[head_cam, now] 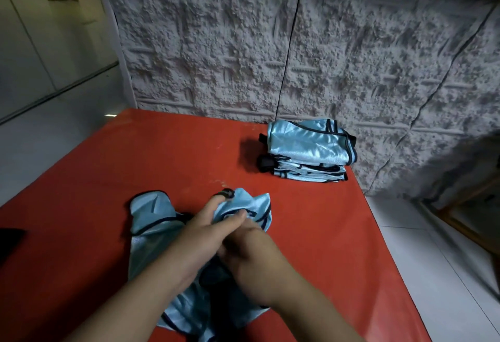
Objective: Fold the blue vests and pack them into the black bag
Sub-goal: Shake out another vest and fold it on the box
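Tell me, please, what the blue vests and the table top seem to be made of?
The vest being folded and the folded stack look like thin, shiny synthetic satin with dark trim: bright highlights, soft creases. The red table top looks smooth, perhaps vinyl or laminate, with a dull sheen.

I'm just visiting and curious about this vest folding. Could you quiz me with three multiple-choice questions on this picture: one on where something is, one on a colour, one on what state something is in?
1. Where does the stack of folded vests sit?
A. at the table's far edge by the wall
B. on the floor
C. in the person's lap

2. What colour is the table?
A. green
B. red
C. white

3. What state is the vest under the hands in?
A. neatly folded
B. hanging on a hook
C. crumpled, being handled by both hands

Answers:
1 A, the stack lies close to the textured wall.
2 B, the bare surface is red.
3 C, the left hand and right hand grip its bunched fabric.
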`<action>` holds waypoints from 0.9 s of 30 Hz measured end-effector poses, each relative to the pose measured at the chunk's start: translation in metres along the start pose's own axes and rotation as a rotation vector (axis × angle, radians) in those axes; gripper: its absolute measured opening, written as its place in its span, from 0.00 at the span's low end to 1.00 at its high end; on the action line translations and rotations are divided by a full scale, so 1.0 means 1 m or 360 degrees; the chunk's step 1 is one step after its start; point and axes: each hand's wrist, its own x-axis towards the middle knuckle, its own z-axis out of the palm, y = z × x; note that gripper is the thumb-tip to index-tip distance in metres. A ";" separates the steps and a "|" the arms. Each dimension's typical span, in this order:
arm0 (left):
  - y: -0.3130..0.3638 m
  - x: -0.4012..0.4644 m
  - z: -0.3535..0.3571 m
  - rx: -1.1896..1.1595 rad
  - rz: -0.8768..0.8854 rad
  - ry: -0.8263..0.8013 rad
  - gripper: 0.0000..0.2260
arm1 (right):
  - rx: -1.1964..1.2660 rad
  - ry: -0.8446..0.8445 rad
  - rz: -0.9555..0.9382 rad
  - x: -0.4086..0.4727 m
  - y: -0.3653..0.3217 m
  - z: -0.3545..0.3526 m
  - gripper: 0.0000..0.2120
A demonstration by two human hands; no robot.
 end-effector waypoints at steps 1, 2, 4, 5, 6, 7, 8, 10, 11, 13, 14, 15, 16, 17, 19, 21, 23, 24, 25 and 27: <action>0.001 0.000 0.000 -0.0075 -0.0084 -0.0020 0.26 | -0.0107 -0.0043 -0.0061 -0.002 -0.002 0.002 0.09; 0.001 -0.001 -0.001 -0.0157 -0.0147 -0.0002 0.24 | -0.0121 -0.0097 -0.0083 -0.005 -0.005 0.004 0.10; 0.004 -0.001 -0.004 -0.0309 -0.0231 0.0123 0.14 | 0.0079 -0.0130 -0.0036 -0.008 -0.008 0.001 0.17; 0.004 -0.002 -0.008 -0.0330 -0.0238 0.0200 0.11 | 0.0260 -0.0068 0.0070 -0.011 -0.011 -0.003 0.20; 0.003 -0.002 -0.013 -0.0306 -0.0219 0.0278 0.09 | 0.0400 0.0057 0.0211 -0.012 -0.012 -0.009 0.21; 0.002 -0.001 -0.018 -0.0274 -0.0198 0.0360 0.09 | 0.0502 0.0239 0.0372 -0.012 -0.008 -0.014 0.20; 0.000 0.000 -0.023 -0.0249 -0.0172 0.0430 0.09 | 0.0529 0.0425 0.0535 -0.011 -0.001 -0.018 0.19; 0.001 0.000 -0.028 -0.0289 -0.0140 0.0474 0.11 | 0.0487 0.0681 0.0773 -0.007 0.023 -0.023 0.21; 0.002 0.000 -0.028 -0.0319 -0.0123 0.0435 0.12 | 0.0477 0.0733 0.0837 -0.004 0.036 -0.021 0.21; 0.007 -0.005 -0.023 -0.0384 -0.0078 0.0271 0.16 | 0.0545 0.0740 0.0993 0.000 0.055 -0.017 0.21; 0.009 -0.006 -0.021 -0.0437 -0.0060 0.0194 0.17 | 0.0634 0.0752 0.1091 0.002 0.062 -0.015 0.19; 0.009 -0.007 -0.019 -0.0494 -0.0048 0.0142 0.17 | 0.0763 0.0783 0.1199 0.004 0.068 -0.014 0.18; 0.010 -0.008 -0.016 -0.0535 -0.0039 0.0114 0.16 | 0.0925 0.0820 0.1291 0.007 0.072 -0.014 0.18; 0.010 -0.008 -0.015 -0.0564 -0.0035 0.0107 0.15 | 0.1076 0.0852 0.1349 0.010 0.076 -0.013 0.17; 0.009 -0.007 -0.012 -0.0596 -0.0037 0.0121 0.12 | 0.1278 0.0902 0.1430 0.018 0.080 -0.010 0.21; 0.012 -0.008 -0.010 -0.0629 -0.0046 0.0129 0.11 | 0.1447 0.0996 0.1509 0.026 0.083 -0.005 0.30; 0.015 -0.010 -0.008 -0.0653 -0.0067 0.0075 0.12 | 0.1549 0.1009 0.1566 0.031 0.082 -0.003 0.29; 0.017 -0.011 -0.008 -0.0667 -0.0083 0.0037 0.13 | 0.1525 0.0939 0.1603 0.032 0.077 -0.004 0.26; 0.018 -0.012 -0.008 -0.0675 -0.0092 0.0009 0.13 | 0.1490 0.0840 0.1632 0.033 0.073 -0.004 0.23; 0.018 -0.012 -0.010 -0.0668 -0.0100 0.0000 0.13 | 0.1477 0.0711 0.1641 0.036 0.071 0.000 0.18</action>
